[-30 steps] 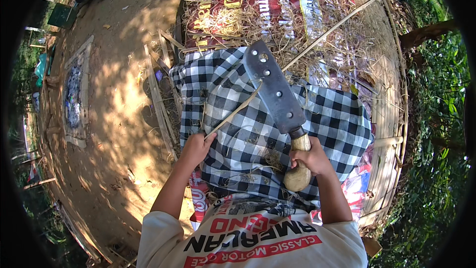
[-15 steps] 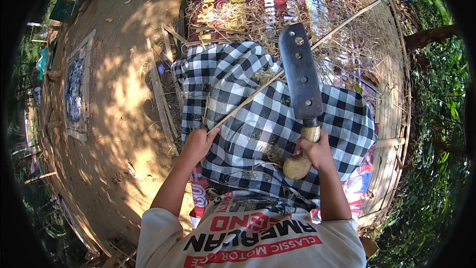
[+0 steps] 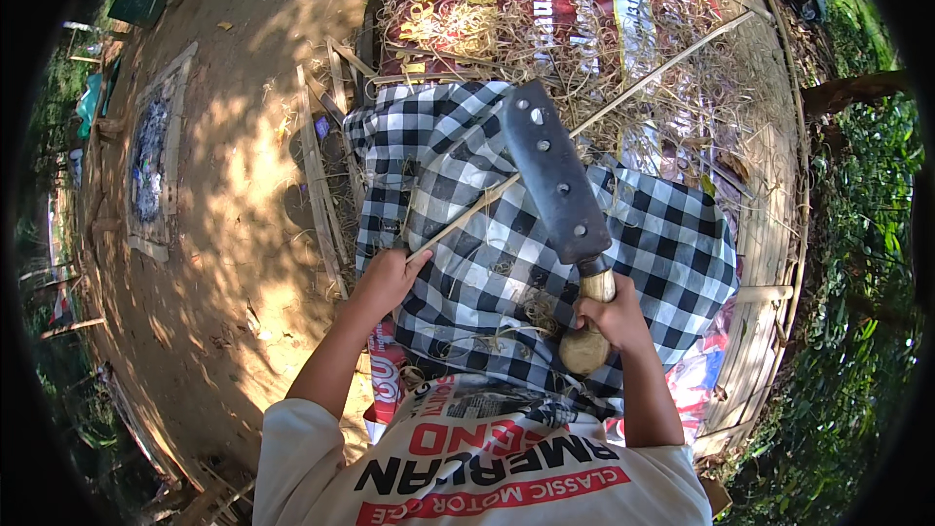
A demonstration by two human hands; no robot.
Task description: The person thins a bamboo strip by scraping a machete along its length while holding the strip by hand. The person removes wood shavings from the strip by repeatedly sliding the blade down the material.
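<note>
My left hand (image 3: 388,278) is closed on the near end of a long, thin bamboo strip (image 3: 672,64), which slants up to the far right. In my right hand (image 3: 616,317) is a cleaver (image 3: 557,175) with a broad dark blade, a row of holes and a pale wooden handle ending in a round knob. The blade points away and leans left, crossing over the strip; whether it touches the strip I cannot tell. Beneath both lies a black-and-white checked cloth (image 3: 467,282) draped over my lap, sprinkled with thin shavings.
A red printed banner (image 3: 409,0) covered with curly shavings (image 3: 487,29) lies beyond the cloth on a bamboo platform (image 3: 765,331). Loose bamboo slats (image 3: 317,175) rest at its left edge. Bare earth spreads left, with a framed ash pit (image 3: 148,170). Green plants (image 3: 867,282) grow at right.
The cleaver's blade has swung left and tilted across the strip, its tip lower in view. My left hand keeps hold of the strip in nearly the same place.
</note>
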